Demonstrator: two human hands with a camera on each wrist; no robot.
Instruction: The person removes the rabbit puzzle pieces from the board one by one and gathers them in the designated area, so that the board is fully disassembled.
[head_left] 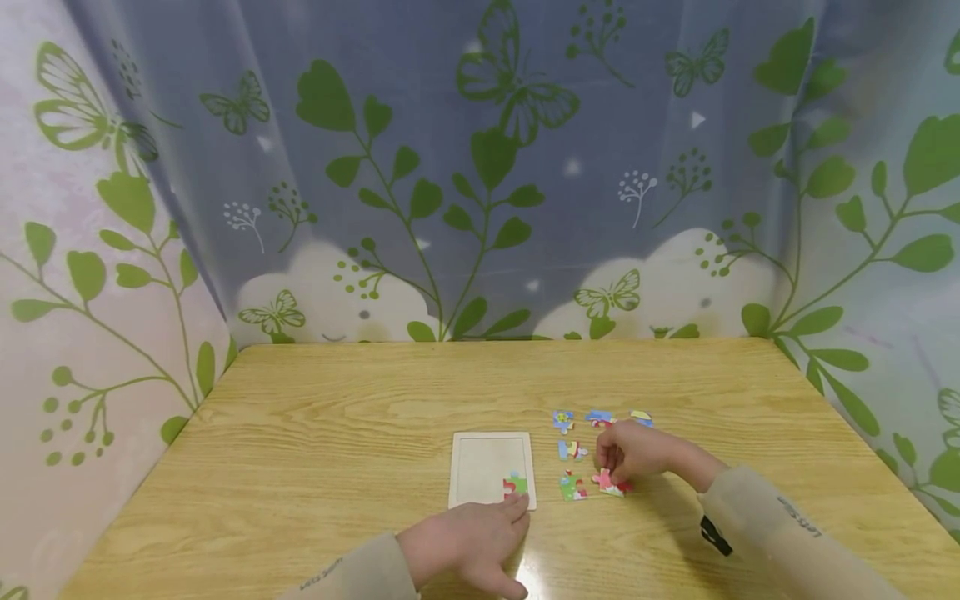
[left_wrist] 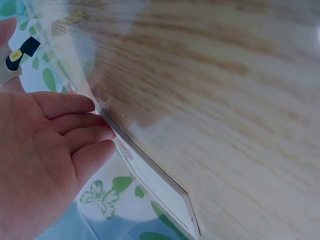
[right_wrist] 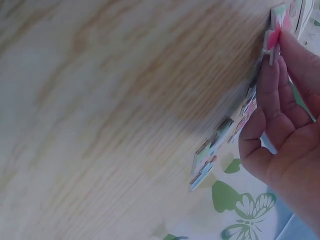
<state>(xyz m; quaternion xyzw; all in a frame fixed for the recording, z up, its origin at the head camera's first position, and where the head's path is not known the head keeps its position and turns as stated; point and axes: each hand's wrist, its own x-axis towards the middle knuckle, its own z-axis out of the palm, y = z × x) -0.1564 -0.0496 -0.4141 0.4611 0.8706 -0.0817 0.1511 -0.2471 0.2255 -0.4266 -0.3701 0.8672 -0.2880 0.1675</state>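
A shallow wooden puzzle tray point(head_left: 480, 454) lies near the middle of the table. In its lower right corner sits a green and red jigsaw piece point(head_left: 514, 484). My left hand point(head_left: 476, 537) rests its fairly straight fingertips on the tray's near edge, beside that piece; in the left wrist view the left hand point(left_wrist: 55, 145) touches the tray rim point(left_wrist: 150, 167). To the right of the tray, my right hand point(head_left: 637, 450) pinches a pink and red jigsaw piece point(head_left: 611, 482). The right wrist view shows this piece between thumb and fingers of the right hand point(right_wrist: 290, 110).
Several loose jigsaw pieces lie right of the tray: a green one point(head_left: 573, 486), a blue and yellow one point(head_left: 572, 450), and others behind, including a blue and red piece point(head_left: 599, 417). A patterned curtain point(head_left: 480, 167) hangs behind the wooden table point(head_left: 337, 417).
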